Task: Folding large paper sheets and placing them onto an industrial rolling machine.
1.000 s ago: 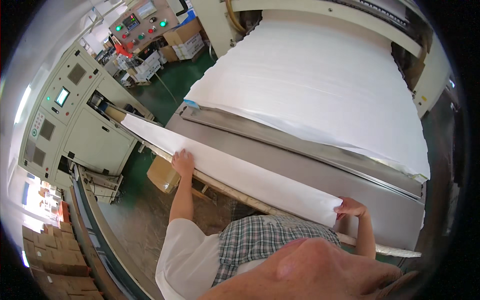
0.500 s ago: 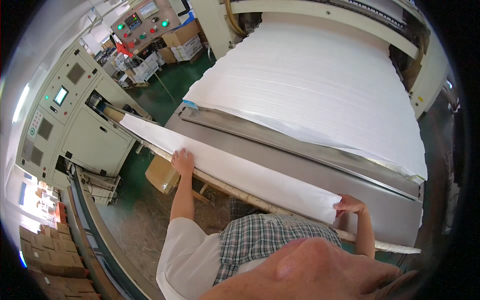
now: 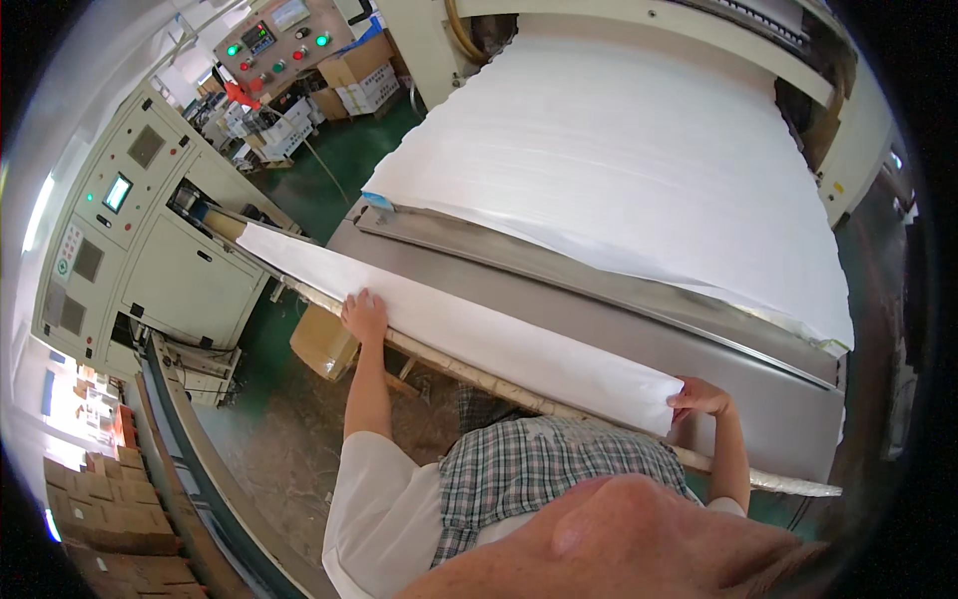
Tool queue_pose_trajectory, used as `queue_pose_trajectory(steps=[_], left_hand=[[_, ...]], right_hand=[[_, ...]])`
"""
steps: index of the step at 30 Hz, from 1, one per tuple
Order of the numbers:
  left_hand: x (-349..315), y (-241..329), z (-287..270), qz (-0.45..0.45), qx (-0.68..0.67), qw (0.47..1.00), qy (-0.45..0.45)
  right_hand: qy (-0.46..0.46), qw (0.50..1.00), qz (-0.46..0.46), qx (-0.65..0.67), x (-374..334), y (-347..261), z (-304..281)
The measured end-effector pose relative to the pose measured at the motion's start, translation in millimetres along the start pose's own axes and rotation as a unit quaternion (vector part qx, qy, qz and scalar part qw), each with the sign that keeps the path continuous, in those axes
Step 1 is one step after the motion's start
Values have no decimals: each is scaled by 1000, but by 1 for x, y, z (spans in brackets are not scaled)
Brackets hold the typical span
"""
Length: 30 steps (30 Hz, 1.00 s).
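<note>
A long, narrow white strip of soft sheet, perhaps paper or cloth, lies aslant along the near edge of a grey metal table. My left hand rests on the strip's near edge, its fingers spread over the white surface. At the strip's right end, my right hand pinches the corner between thumb and fingers. Beyond a raised metal bar spreads a wide white sheet with uneven side edges, coming from under the machine frame. Neither hand touches that sheet.
A pale, padded-looking rail runs between my body and the table. To the left stands a cream control cabinet, and a long conveyor-like track passes below it. A cardboard box sits under the rail; stacked cartons fill the lower left.
The view has shifted slightly. Both hands keep their places on the white strip, and the ripples across the wide sheet look fainter.
</note>
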<state>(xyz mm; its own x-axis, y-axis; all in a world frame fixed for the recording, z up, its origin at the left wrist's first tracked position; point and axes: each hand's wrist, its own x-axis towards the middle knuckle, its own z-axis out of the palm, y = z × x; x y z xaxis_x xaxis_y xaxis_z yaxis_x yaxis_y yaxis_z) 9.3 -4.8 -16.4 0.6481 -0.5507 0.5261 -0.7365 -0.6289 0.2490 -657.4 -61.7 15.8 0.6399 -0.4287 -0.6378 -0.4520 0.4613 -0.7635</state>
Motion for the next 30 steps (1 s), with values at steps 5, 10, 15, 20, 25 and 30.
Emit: queue_pose_trajectory(steps=[5,10,15,20,25,30], left_hand=[[0,-3,2,13,10,1000,15],[0,0,2,23,19,999,22],[0,-1,1,34,24,999,33],[1,-3,3,32,19,999,32],[1,-4,5,32,22,999,32],[1,-2,5,25,22,999,38]], right_hand=[[9,1000,8,1,-3,-7,4],[11,1000,6,-8,-1,-4,3],[15,1000,3,-9,-3,-6,4],[11,1000,5,-3,-3,-5,3],[15,1000,7,13,-4,-7,5],[10,1000,8,16,-2,-8,4]])
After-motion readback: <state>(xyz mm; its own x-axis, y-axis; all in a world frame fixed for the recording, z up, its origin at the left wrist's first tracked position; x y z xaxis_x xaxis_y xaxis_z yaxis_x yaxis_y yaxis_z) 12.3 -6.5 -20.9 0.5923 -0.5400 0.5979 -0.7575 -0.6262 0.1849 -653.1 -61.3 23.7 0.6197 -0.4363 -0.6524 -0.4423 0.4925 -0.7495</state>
